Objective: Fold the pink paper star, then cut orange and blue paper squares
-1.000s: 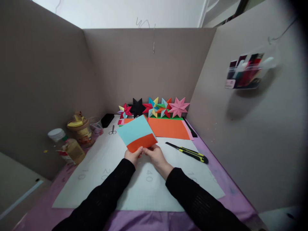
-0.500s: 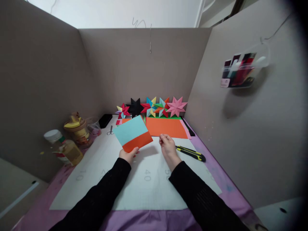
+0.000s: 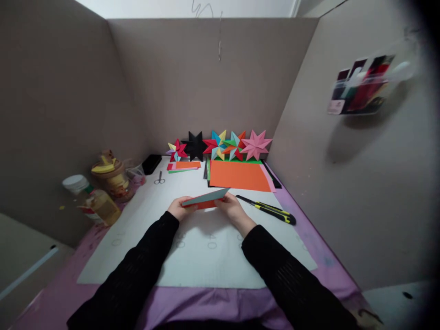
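Observation:
A light blue paper (image 3: 207,197) and an orange paper (image 3: 206,205) lie one against the other, held tilted almost edge-on above the white sheet. My left hand (image 3: 182,209) grips their left end. At the right end my right hand (image 3: 229,206) pinches them, thumb in front. Just right of that hand, a yellow and black utility knife (image 3: 275,211) rests on the white sheet (image 3: 137,256), its blade end towards the fingers.
Folded paper stars (image 3: 256,145) stand along the back wall. Before them are large orange sheets (image 3: 240,176) and small paper strips (image 3: 187,165). Scissors (image 3: 160,178), a black case (image 3: 151,163), a pot (image 3: 115,181) and a bottle (image 3: 103,208) are on the left.
My right hand, earlier apart from the papers, now holds their right end. The papers have come lower and tipped from facing me to nearly edge-on. The view has shifted a little.

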A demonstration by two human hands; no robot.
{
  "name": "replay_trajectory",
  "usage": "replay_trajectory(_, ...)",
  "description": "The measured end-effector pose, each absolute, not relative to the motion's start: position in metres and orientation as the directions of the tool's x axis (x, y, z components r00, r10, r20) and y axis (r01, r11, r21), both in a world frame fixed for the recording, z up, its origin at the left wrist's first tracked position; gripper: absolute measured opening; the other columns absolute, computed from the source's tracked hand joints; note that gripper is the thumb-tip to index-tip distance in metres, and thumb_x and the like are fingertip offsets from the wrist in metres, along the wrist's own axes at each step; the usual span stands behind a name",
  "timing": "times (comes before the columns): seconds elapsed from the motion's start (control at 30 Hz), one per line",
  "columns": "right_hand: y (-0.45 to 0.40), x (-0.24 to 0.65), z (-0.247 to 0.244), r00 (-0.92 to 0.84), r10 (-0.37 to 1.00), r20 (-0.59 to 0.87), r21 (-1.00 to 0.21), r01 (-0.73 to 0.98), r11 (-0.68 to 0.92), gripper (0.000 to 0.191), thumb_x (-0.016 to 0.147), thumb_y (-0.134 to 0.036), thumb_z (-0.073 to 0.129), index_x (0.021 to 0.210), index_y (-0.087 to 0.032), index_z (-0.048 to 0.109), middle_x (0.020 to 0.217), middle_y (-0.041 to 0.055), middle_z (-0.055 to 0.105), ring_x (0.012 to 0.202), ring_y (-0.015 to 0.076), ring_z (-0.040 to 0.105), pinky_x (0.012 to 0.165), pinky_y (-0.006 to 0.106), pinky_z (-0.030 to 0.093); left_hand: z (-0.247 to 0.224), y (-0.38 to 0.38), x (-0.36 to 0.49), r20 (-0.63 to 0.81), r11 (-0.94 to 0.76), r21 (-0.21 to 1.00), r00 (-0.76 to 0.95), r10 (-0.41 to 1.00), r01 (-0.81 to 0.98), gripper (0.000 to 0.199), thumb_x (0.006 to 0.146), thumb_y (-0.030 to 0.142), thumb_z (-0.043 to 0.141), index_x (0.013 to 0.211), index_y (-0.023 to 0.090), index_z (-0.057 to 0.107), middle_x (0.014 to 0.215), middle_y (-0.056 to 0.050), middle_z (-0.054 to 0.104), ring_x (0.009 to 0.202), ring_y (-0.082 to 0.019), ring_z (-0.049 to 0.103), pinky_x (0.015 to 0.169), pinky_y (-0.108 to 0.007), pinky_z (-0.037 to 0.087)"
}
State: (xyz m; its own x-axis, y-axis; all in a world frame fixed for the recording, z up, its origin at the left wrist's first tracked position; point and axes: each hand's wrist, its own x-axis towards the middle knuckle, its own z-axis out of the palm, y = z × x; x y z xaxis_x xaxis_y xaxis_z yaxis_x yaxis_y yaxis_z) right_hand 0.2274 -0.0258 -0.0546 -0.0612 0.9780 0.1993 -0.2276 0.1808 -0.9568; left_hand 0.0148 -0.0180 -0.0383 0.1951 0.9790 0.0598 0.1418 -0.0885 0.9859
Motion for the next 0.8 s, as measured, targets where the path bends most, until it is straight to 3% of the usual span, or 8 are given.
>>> replay_trajectory(0.07, -0.026, 0.225, -0.060, -0.079, 0.980, 0.184, -0.963, -0.212, 0.163, 0.025, 0.063, -0.020, 0.070, 0.088, -0.018, 0.066, 0.085, 0.0018, 0.070, 0.079, 0.0205, 0.062, 0.077, 0.033, 0.047, -0.043, -0.017, 0.016, 0.059, -0.094, 0.982, 0.206, 0.977, 0.166, 0.030, 0.048, 0.029, 0.081, 0.070, 0.012, 0.071, 0.063, -0.004, 0.072, 0.065, -0.024, 0.067, 0.066, -0.034, 0.053)
replay_trajectory(0.2, -0.027, 0.222, -0.064, -0.072, 0.980, 0.185, -0.963, -0.211, 0.166, 0.040, 0.064, -0.018, 0.067, 0.104, -0.023, 0.061, 0.095, 0.0005, 0.070, 0.088, 0.0198, 0.062, 0.081, 0.032, 0.046, -0.050, -0.016, 0.016, 0.078, -0.120, 0.976, 0.225, 0.971, 0.180, 0.042, 0.050, 0.027, 0.080, 0.088, 0.012, 0.072, 0.085, -0.008, 0.075, 0.082, -0.028, 0.068, 0.078, -0.038, 0.053)
replay_trajectory(0.37, -0.029, 0.220, -0.063, -0.083, 0.983, 0.165, -0.973, -0.178, 0.148, 0.029, 0.063, -0.019, 0.068, 0.092, -0.018, 0.065, 0.089, 0.0035, 0.071, 0.082, 0.0208, 0.063, 0.080, 0.035, 0.047, -0.054, -0.015, 0.018, 0.095, -0.136, 0.977, 0.236, 0.967, 0.163, 0.053, 0.047, 0.027, 0.083, 0.096, 0.011, 0.071, 0.098, -0.010, 0.074, 0.095, -0.031, 0.066, 0.087, -0.040, 0.050)
replay_trajectory(0.53, -0.029, 0.220, -0.061, -0.069, 0.987, 0.144, -0.972, -0.199, 0.127, 0.027, 0.063, -0.021, 0.069, 0.089, -0.016, 0.067, 0.088, 0.0043, 0.072, 0.081, 0.0207, 0.065, 0.080, 0.035, 0.049, -0.059, -0.014, 0.018, 0.077, -0.092, 0.989, 0.129, 0.989, 0.113, 0.045, 0.050, 0.040, 0.081, 0.084, 0.012, 0.073, 0.085, -0.010, 0.075, 0.082, -0.029, 0.068, 0.080, -0.040, 0.052)
replay_trajectory(0.67, -0.026, 0.225, -0.060, -0.005, 0.993, 0.114, -0.963, -0.248, 0.109, 0.028, 0.065, -0.027, 0.070, 0.090, -0.017, 0.065, 0.080, 0.0041, 0.073, 0.073, 0.0199, 0.067, 0.077, 0.036, 0.051, -0.060, -0.012, 0.014, 0.043, -0.044, 0.998, 0.020, 0.999, 0.037, 0.048, 0.050, 0.051, 0.079, 0.077, 0.013, 0.070, 0.071, -0.008, 0.074, 0.066, -0.022, 0.068, 0.065, -0.033, 0.053)
replay_trajectory(0.8, -0.024, 0.230, -0.061, 0.062, 0.994, 0.095, -0.954, -0.281, 0.109, 0.030, 0.063, -0.029, 0.074, 0.087, -0.015, 0.065, 0.078, 0.0051, 0.073, 0.074, 0.0206, 0.067, 0.075, 0.036, 0.052, -0.056, -0.008, 0.005, 0.005, -0.005, 1.000, -0.074, 0.997, -0.007, 0.046, 0.050, 0.052, 0.079, 0.072, 0.014, 0.066, 0.059, -0.003, 0.069, 0.054, -0.015, 0.062, 0.053, -0.025, 0.049)
